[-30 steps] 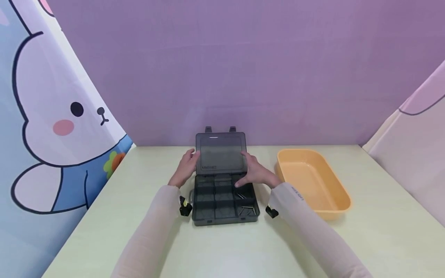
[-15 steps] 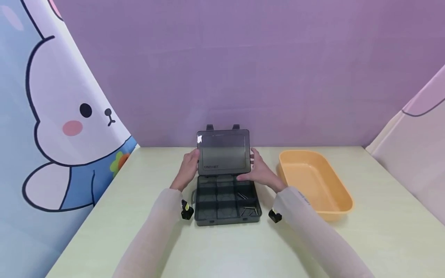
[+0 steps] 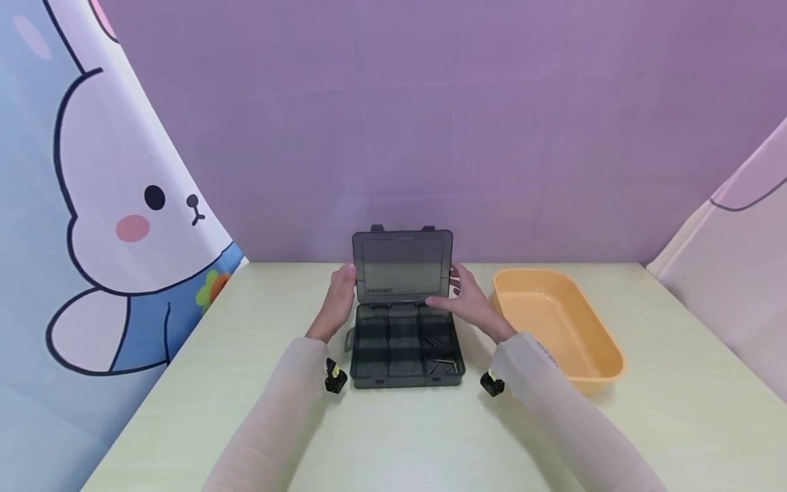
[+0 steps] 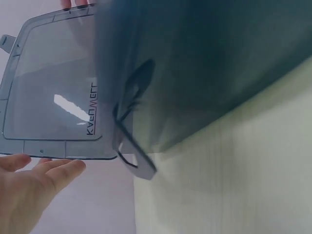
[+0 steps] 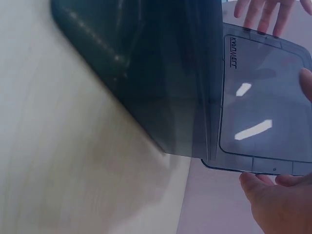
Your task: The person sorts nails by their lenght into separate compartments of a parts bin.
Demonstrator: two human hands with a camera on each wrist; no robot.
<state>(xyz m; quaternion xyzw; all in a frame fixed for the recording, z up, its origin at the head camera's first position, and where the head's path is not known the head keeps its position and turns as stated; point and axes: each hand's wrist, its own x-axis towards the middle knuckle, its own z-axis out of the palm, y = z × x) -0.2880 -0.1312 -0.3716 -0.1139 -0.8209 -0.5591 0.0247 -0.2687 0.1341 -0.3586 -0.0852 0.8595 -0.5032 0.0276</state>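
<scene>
A dark translucent compartment box (image 3: 389, 345) lies on the table with its hinged lid (image 3: 402, 261) raised. Short metal rods (image 3: 444, 365) lie in its right-hand compartments. My left hand (image 3: 337, 297) is at the lid's left side, fingers fairly straight, fingertips right at the edge. On the opposite side, my right hand (image 3: 470, 301) has its fingertips at the lid's right edge and its thumb near the hinge corner. The left wrist view shows the left fingers (image 4: 63, 173) along the lid's rim; in the right wrist view the right fingertips (image 5: 251, 181) meet the other rim.
An orange-yellow plastic tray (image 3: 601, 335) stands right of the box, close to the right forearm. A small loop handle (image 3: 348, 339) sticks out from the box's left side. A purple backdrop (image 3: 406, 130) rises behind the table's far edge.
The lid has tipped forward and stands more upright, its top edge nearer. Both hands have moved slightly right with it. The right hand's fingers shifted from over the lid to its edge.
</scene>
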